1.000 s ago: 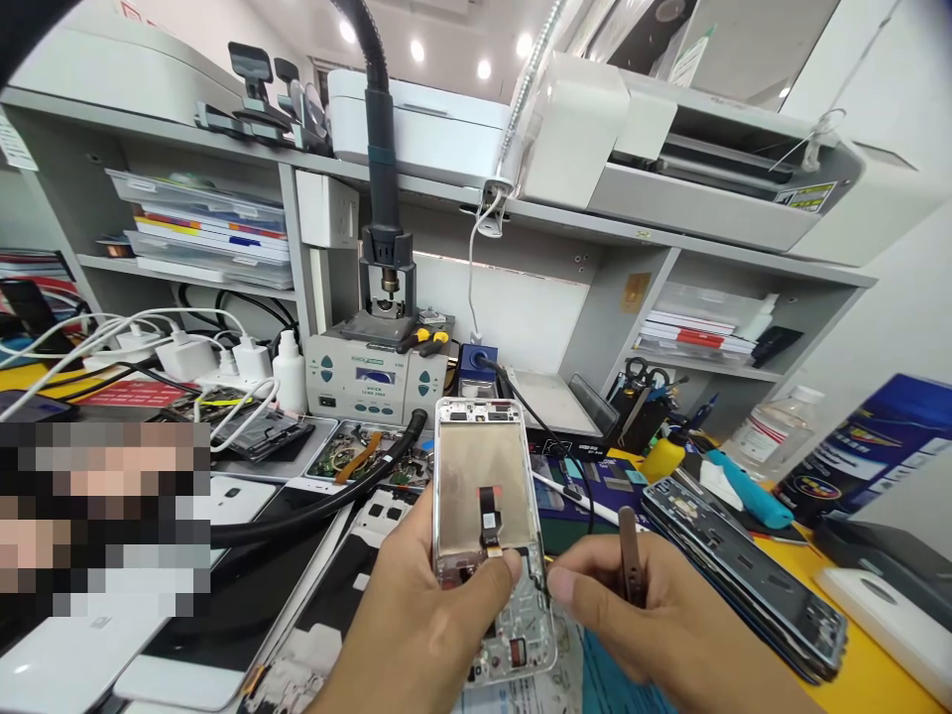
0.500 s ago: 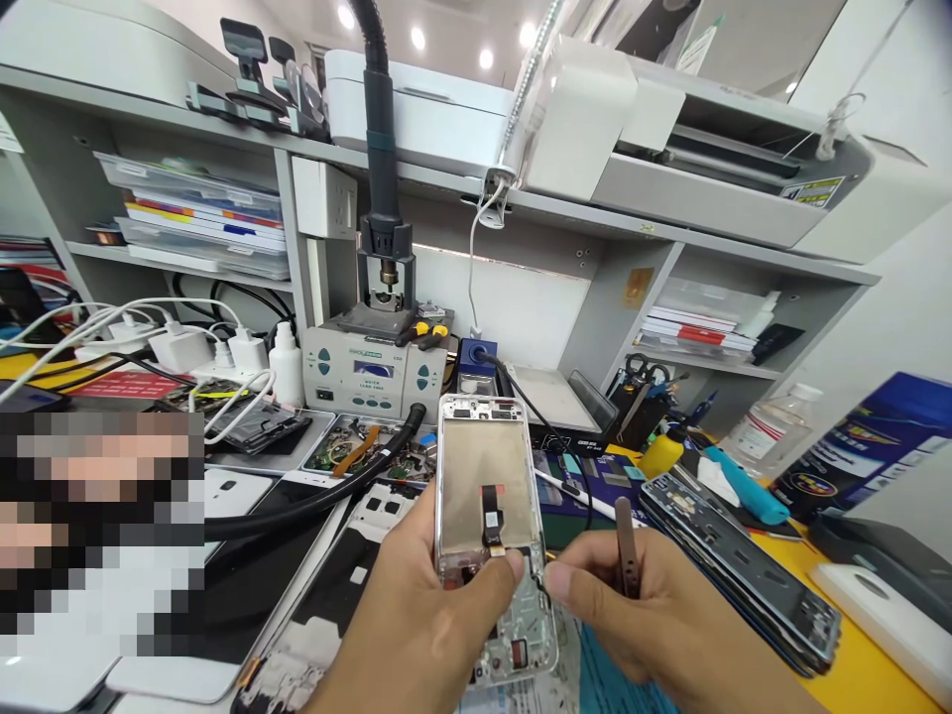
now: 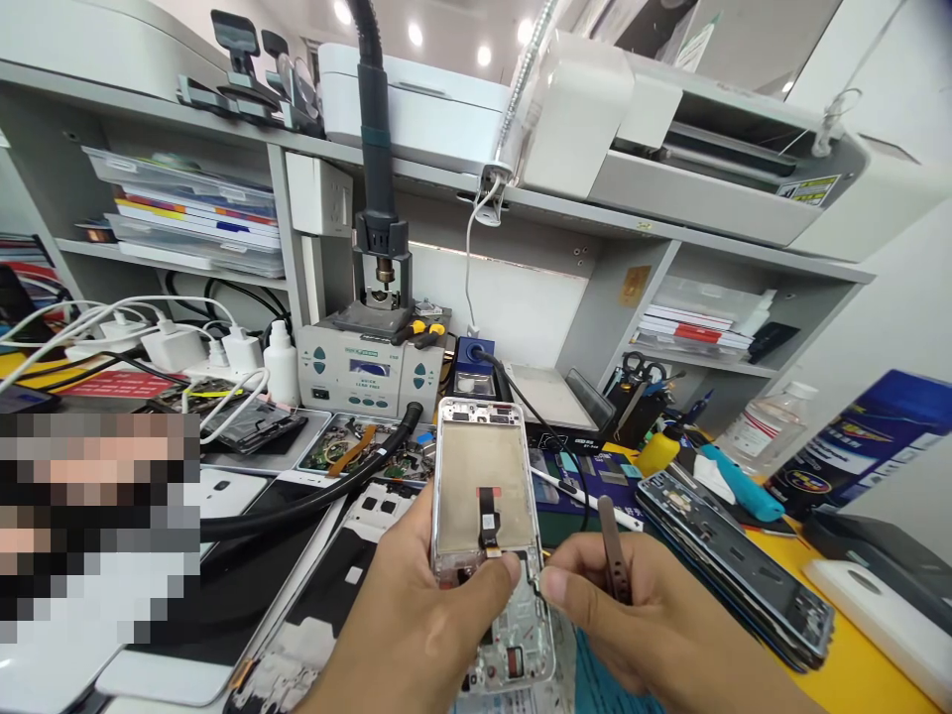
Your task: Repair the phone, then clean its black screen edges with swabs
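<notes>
My left hand (image 3: 427, 605) is closed round a phone frame (image 3: 485, 436), its thumb pressing on the lower part. The open frame is silver-edged, with a beige panel and a black flex cable (image 3: 488, 516) ending near my thumb. On the frame's right edge, the thumb and forefinger of my right hand (image 3: 617, 605) pinch at a small dark strip, too small to name. Brownish tweezers (image 3: 611, 545) are tucked in that same hand, their holed end pointing up; their tips are hidden.
A hot-air station (image 3: 364, 367) stands behind, its black hose (image 3: 312, 521) crossing the left side. Opened phone parts (image 3: 327, 595) lie left of my hands. On the right rest another phone frame (image 3: 736, 565), a yellow-capped bottle (image 3: 658, 451) and a clear bottle (image 3: 770, 426).
The tweezers in my right hand have tipped slightly to the left. Both hands keep their hold at the phone frame; the whole view has shifted a little.
</notes>
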`<action>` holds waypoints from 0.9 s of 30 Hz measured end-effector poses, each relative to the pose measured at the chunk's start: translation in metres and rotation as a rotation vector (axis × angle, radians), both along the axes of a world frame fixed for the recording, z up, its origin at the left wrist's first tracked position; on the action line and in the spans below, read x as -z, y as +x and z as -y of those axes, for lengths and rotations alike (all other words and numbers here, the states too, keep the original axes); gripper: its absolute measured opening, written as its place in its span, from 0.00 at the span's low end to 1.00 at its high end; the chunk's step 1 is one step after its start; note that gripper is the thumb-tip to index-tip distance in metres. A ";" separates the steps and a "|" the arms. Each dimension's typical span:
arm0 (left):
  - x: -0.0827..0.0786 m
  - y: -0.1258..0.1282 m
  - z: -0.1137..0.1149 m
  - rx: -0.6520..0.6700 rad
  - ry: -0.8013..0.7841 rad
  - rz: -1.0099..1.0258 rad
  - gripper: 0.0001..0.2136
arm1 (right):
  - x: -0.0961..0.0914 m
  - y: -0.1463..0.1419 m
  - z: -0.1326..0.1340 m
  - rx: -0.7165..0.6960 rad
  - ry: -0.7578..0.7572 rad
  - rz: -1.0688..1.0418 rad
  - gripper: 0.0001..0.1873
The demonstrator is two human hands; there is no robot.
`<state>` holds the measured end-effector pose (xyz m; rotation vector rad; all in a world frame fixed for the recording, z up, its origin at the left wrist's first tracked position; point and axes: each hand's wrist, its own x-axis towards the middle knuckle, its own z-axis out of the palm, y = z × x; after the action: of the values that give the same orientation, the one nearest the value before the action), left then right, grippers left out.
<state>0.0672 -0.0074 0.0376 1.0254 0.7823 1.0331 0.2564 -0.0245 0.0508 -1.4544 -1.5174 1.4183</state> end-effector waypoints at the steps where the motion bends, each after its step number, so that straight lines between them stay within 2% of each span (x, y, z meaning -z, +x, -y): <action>1: 0.000 0.000 -0.001 0.006 -0.007 0.004 0.14 | 0.000 0.000 0.000 -0.006 -0.001 0.006 0.26; 5: 0.000 -0.001 -0.003 -0.009 -0.021 0.039 0.12 | 0.001 0.001 0.002 -0.029 -0.019 0.000 0.26; 9: -0.002 -0.002 -0.004 0.018 -0.098 0.095 0.10 | 0.004 0.004 0.001 -0.023 -0.112 -0.131 0.25; 12: -0.002 -0.002 -0.004 0.005 -0.092 0.083 0.10 | 0.004 0.004 0.000 -0.019 -0.106 -0.092 0.24; 17: -0.003 -0.003 -0.004 -0.019 -0.068 0.060 0.21 | -0.006 0.000 0.000 -0.070 -0.123 -0.004 0.20; 19: -0.003 -0.003 -0.003 -0.023 -0.070 0.050 0.22 | -0.007 0.000 0.001 -0.074 -0.120 0.004 0.19; 22: -0.001 -0.002 -0.003 -0.023 -0.065 0.042 0.21 | -0.004 0.000 0.005 -0.027 -0.068 0.014 0.21; 27: -0.001 -0.002 -0.003 -0.008 -0.064 0.039 0.23 | 0.001 0.000 0.010 0.035 -0.067 0.050 0.29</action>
<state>0.0656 -0.0047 0.0386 0.9451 0.7832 1.0257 0.2565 -0.0346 0.0500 -1.5605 -1.4803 1.4347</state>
